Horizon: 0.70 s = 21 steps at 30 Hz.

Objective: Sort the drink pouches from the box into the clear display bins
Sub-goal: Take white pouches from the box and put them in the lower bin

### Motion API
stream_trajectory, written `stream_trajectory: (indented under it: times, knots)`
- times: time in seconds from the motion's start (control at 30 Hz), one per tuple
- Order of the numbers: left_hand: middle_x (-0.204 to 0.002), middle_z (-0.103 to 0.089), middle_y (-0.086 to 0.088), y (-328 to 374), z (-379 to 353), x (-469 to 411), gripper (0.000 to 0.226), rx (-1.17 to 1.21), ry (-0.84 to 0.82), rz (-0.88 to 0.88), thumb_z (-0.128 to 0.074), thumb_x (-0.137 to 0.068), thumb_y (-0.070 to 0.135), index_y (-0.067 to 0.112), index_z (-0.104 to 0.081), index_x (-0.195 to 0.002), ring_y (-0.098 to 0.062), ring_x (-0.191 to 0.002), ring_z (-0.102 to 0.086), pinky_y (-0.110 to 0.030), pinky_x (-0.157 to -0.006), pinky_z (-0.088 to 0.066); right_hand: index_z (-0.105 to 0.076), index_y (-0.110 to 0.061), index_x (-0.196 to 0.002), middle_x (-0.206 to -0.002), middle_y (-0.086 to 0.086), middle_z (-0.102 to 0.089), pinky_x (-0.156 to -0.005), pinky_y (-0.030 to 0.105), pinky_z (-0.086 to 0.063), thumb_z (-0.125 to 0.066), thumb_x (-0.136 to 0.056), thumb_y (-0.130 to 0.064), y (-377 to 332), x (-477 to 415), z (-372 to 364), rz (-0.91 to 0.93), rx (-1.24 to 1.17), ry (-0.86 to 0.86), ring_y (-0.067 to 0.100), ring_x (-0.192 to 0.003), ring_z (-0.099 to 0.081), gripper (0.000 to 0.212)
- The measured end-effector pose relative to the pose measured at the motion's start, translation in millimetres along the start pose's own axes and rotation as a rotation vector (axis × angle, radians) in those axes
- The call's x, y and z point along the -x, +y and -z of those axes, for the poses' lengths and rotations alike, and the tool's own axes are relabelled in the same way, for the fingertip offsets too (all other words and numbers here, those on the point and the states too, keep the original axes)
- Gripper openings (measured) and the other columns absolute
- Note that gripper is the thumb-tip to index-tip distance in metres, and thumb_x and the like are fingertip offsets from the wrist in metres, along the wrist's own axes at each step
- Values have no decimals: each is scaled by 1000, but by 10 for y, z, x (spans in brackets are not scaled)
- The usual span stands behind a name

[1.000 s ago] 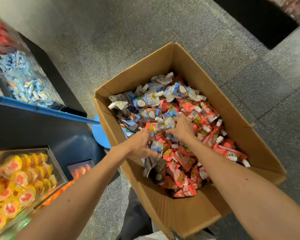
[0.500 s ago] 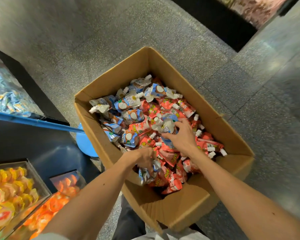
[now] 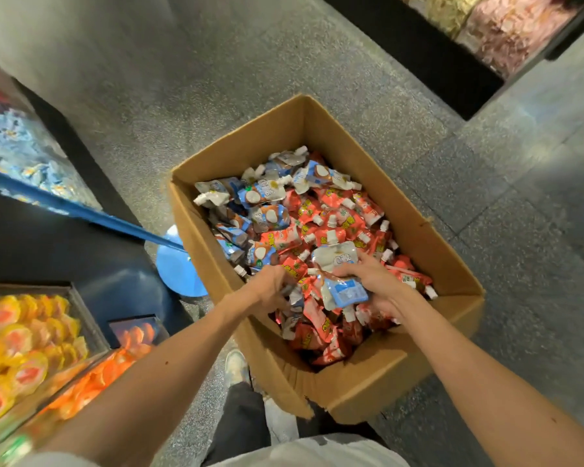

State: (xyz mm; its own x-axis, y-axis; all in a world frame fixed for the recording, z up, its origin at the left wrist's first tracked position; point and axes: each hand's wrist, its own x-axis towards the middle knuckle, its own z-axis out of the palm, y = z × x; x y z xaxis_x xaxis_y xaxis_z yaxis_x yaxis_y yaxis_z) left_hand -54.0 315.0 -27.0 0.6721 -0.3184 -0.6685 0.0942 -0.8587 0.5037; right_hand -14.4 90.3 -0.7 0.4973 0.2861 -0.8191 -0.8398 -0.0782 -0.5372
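Your two grips are inside the box on the floor. Left grip is clamped on silvery pouches near the box's left wall; right grip is clamped on blue-white pouches. Bins sit left.

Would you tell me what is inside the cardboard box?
Red pouches and blue-and-white pouches, heaped; the left hand and right hand grip some. Lower layers and the bottom are covered.
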Motion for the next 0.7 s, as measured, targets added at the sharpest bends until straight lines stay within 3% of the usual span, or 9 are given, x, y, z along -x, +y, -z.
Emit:
stream_trajectory:
  times: [0.1,0.13,0.2,0.33,0.43,0.5,0.57,0.63,0.7]
  knots:
    - [-94,-60,-6,43,219,320,27,91,116,-24,-83,-77,17,16,-65,-95,-20,-93,-60,-22,-71,-42,-62,-8,-97,-82,9,-65,-52,30,-55,-63,-91,-6,-69,166,-94,-9,-61,-79,18,-59,-67,7]
    - [-99,-63,-4,50,324,443,32,130,159,-32,-82,-77,17,13,-69,-106,-18,-94,-60,-19,-70,-42,-64,-10,-91,-76,6,-63,-52,31,-55,-62,-93,-11,-105,242,-142,-1,-89,-79,17,-56,-65,3]
    - [-94,-64,-3,53,575,720,42,164,241,-54,-83,-77,16,7,-69,-115,-14,-85,-56,-20,-63,-41,-67,-11,-92,-72,5,-60,-52,33,-54,-61,-95,-21,-190,365,-230,14,-146,-65,18,-52,-62,12]
    - [-80,-70,-17,0,1043,1428,26,264,360,-151,-86,-73,15,11,-77,-97,-8,-64,-54,-35,-58,-48,-67,-11,-91,-70,7,-60,-54,37,-57,-72,-83,-27,-381,647,-592,65,-250,-119,24,-55,-64,18]
    - [-86,-72,-22,-107,1294,2151,25,366,363,-213,-87,-72,12,15,-78,-95,-10,-72,-58,-37,-66,-51,-63,-11,-66,-59,7,-58,-51,34,-56,-79,-71,-27,-486,962,-1043,141,-297,-286,24,-50,-63,23]
    - [-93,-71,-27,-173,1406,2714,26,424,335,-280,-84,-75,6,2,-75,-98,-16,-81,-60,-42,-74,-51,-61,-10,-62,-56,7,-57,-54,30,-56,-76,-71,-27,-522,1218,-1445,147,-324,-414,21,-49,-61,25]
    - [-94,-73,-24,-253,1435,3279,24,495,318,-326,-79,-76,-5,-9,-70,-98,-18,-82,-65,-37,-75,-53,-59,-11,-69,-61,8,-59,-58,28,-56,-83,-66,-27,-515,1466,-1912,168,-274,-490,20,-55,-61,28]
    - [-88,-75,-13,-348,1399,3795,25,605,354,-362,-74,-74,-12,-15,-66,-98,-14,-77,-68,-26,-71,-55,-61,-11,-69,-60,9,-61,-52,25,-54,-86,-63,-29,-471,1760,-2389,202,-188,-601,22,-53,-62,31]
    - [-87,-74,-9,-438,1339,4210,36,712,425,-421,-78,-69,0,-16,-65,-98,-12,-75,-69,-22,-70,-56,-66,-7,-58,-52,10,-62,-39,23,-49,-67,-73,-30,-389,2027,-2829,279,-179,-677,22,-40,-61,27]
